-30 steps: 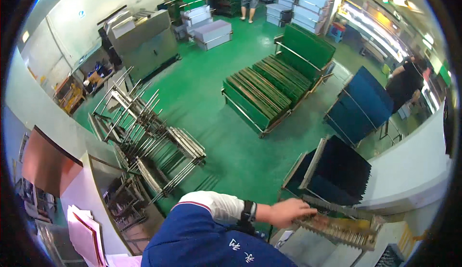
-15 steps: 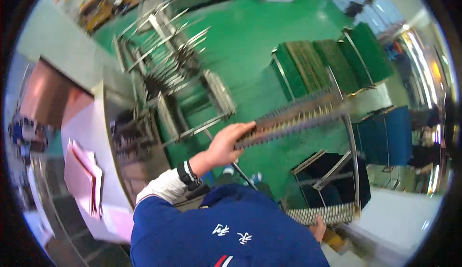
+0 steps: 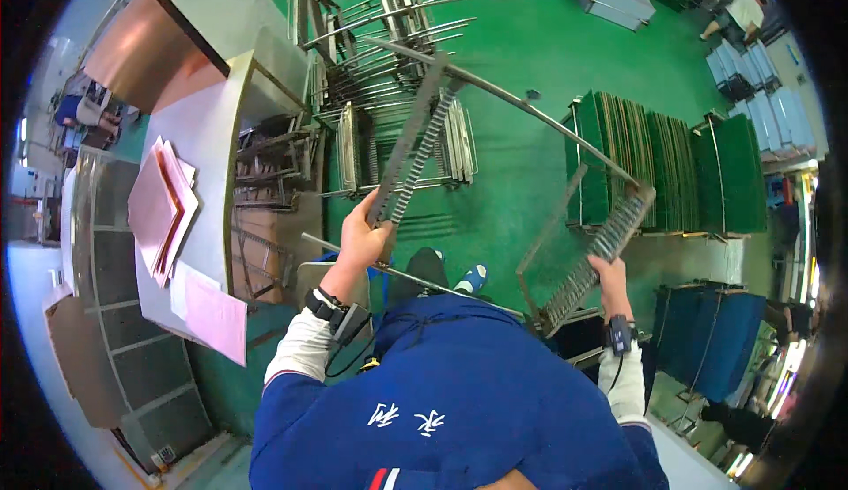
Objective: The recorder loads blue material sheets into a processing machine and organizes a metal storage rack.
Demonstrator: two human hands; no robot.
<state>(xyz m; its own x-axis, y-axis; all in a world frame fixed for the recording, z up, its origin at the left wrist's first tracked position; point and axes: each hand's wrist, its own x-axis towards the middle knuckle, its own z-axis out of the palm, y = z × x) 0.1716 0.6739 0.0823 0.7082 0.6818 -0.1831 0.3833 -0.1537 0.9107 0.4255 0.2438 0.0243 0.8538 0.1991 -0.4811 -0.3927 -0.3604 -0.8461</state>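
Note:
In front of my body I hold a metal slotted rack [image 3: 545, 125], an open frame with a comb-like bar along each of two sides. My left hand [image 3: 360, 241] is closed around the near end of its left slotted bar [image 3: 413, 159]. On the other side, my right hand [image 3: 611, 280] grips the right slotted bar [image 3: 616, 232] by its outer edge. Thin rods join the two sides, and the rack is tilted above the floor. Both wrists carry dark bands with small devices.
A pale table [image 3: 159, 297] at left bears pinkish sheets [image 3: 159, 203] and a copper-coloured sheet [image 3: 152, 57]. Several metal racks [image 3: 450, 141] stand on the green floor ahead. Green panels [image 3: 618, 150] and dark blue panels [image 3: 707, 331] stand in racks at right. Other people are farther off.
The rack has swung counterclockwise and now sits more squarely before me. My left hand has moved left with its bar, and my right hand has come up into fuller view. Both still grip it.

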